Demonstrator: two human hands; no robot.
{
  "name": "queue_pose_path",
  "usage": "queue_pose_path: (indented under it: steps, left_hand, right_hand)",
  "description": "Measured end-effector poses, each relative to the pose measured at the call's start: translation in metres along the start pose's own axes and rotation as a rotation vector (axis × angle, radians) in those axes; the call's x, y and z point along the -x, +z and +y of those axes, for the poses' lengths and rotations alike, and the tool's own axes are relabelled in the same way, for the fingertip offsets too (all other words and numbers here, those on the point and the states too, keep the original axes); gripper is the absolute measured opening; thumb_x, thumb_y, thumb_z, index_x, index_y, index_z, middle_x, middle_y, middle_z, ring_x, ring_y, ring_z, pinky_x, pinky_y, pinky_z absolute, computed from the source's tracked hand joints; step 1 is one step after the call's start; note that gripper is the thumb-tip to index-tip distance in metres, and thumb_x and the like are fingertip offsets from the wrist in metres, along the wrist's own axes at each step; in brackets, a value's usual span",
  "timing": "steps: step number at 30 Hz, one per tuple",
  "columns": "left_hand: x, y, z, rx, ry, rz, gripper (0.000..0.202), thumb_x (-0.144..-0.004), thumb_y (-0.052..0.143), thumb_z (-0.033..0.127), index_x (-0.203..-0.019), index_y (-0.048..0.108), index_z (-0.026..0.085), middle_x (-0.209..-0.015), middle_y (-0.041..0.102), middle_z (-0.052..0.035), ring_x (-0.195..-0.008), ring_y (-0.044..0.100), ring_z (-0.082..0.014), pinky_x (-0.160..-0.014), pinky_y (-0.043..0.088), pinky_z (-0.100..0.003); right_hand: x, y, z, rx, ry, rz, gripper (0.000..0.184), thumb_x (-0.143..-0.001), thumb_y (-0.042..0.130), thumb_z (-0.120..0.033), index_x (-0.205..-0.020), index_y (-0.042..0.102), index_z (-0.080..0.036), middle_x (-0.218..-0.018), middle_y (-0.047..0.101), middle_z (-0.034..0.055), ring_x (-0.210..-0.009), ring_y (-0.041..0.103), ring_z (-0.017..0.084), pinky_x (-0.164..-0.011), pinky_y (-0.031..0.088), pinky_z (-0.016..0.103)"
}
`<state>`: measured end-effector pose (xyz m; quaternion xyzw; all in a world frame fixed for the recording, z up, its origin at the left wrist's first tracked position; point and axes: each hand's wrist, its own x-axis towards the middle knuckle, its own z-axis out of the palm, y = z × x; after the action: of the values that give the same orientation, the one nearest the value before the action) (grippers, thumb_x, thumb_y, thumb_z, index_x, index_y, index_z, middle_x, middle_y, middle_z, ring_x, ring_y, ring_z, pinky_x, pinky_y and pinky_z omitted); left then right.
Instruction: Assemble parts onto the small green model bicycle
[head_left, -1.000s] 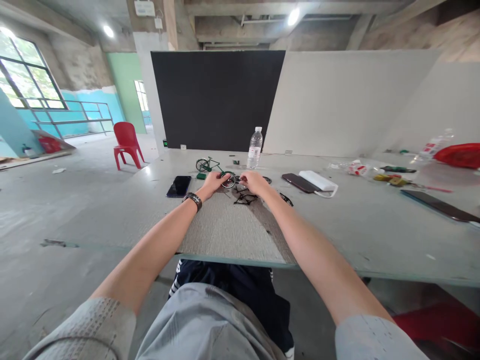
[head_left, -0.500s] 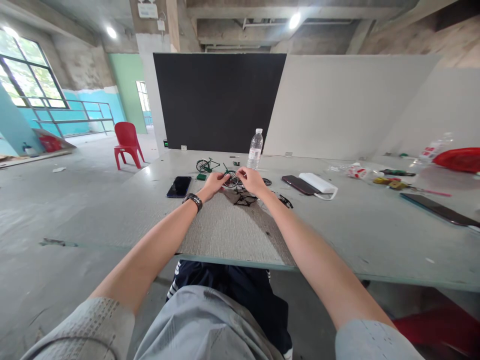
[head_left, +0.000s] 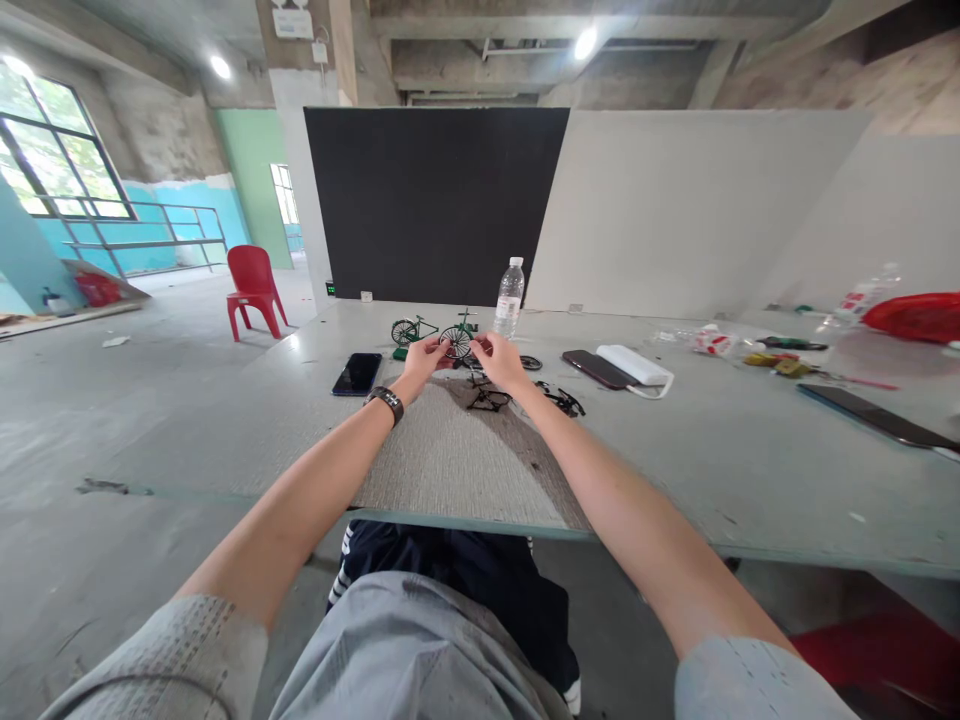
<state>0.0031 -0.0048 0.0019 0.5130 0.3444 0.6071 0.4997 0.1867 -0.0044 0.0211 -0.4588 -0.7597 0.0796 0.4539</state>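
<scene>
Between my hands, a toy bicycle's spoked wheel is held above the table, with a green fork and handlebar piece rising from it. My left hand is closed in a pinch on the wheel's left edge. At the right edge, the fingers of my right hand are pinched. Behind my left hand stands the green toy bicycle frame with one wheel. A small green block lies near it. Black bicycle parts and a loose wheel lie around my right hand, partly hidden by it.
A phone lies left of my wrist. Behind my hands stands a water bottle. To the right are a dark phone, a white power bank and a tablet-like device. A black panel backs the table.
The wheel has turned and shifted slightly left, and its handlebar piece now stands upright instead of leaning left. Both hands stay pinched close together at it.
</scene>
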Motion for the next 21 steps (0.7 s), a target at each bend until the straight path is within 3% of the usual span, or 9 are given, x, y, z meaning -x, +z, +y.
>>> queue_pose_path:
  steps: [8, 13, 21]
  left_hand:
    - [0.0028, 0.0011, -0.0014, 0.071, -0.071, -0.097, 0.018, -0.089, 0.079, 0.019, -0.079, 0.067, 0.010, -0.083, 0.075, -0.0058, -0.075, 0.074, -0.0143, -0.099, 0.059, -0.040]
    - [0.0040, 0.0043, -0.0009, 0.032, -0.093, -0.089, 0.021, -0.095, 0.074, 0.024, -0.081, 0.065, 0.011, -0.082, 0.076, -0.0051, -0.073, 0.073, -0.0136, -0.090, 0.061, -0.036]
    - [0.0058, 0.0055, 0.0013, -0.007, -0.121, -0.094, 0.027, -0.094, 0.075, 0.031, -0.079, 0.066, 0.010, -0.082, 0.076, -0.0072, -0.076, 0.074, -0.0161, -0.084, 0.060, -0.034]
  right_hand:
    - [0.0012, 0.0019, 0.0025, 0.022, 0.026, 0.014, 0.028, -0.100, 0.054, -0.045, -0.095, 0.066, -0.021, -0.096, 0.078, 0.0126, -0.088, 0.072, 0.027, -0.087, 0.056, 0.043]
    - [0.0018, -0.0003, -0.0015, 0.038, 0.045, 0.022, 0.021, -0.101, 0.055, -0.038, -0.096, 0.067, -0.020, -0.098, 0.078, 0.0125, -0.090, 0.071, 0.025, -0.088, 0.055, 0.039]
    - [0.0026, -0.0001, -0.0018, 0.033, 0.037, 0.027, 0.027, -0.102, 0.054, -0.042, -0.098, 0.069, -0.020, -0.099, 0.078, 0.0126, -0.091, 0.071, 0.026, -0.087, 0.054, 0.039]
